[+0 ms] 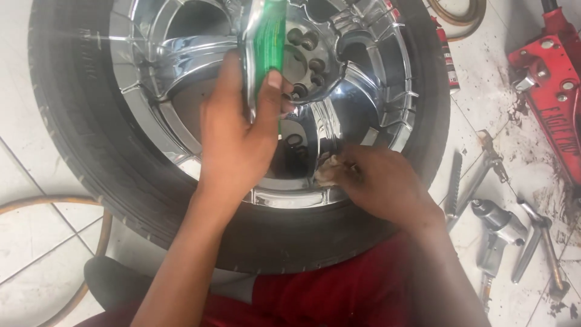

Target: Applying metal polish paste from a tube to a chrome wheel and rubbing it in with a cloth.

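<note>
Here the left hand (239, 136) grips a green can (266, 42) — its long axis points to 12 o'clock, over the chrome rim (369, 72). The right hand (378, 181), at 4 o'clock from the left — nearer the rim's lower edge — pinches a small cloth (327, 172) against it.

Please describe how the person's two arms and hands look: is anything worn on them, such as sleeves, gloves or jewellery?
Both arms are bare up to the picture's lower edge: no sleeves reach the forearms. The left hand and the right hand have no gloves, and I see no rings, watch or bracelet. The left thumbnail is short and plain. Between the arms, red clothing shows.
</note>
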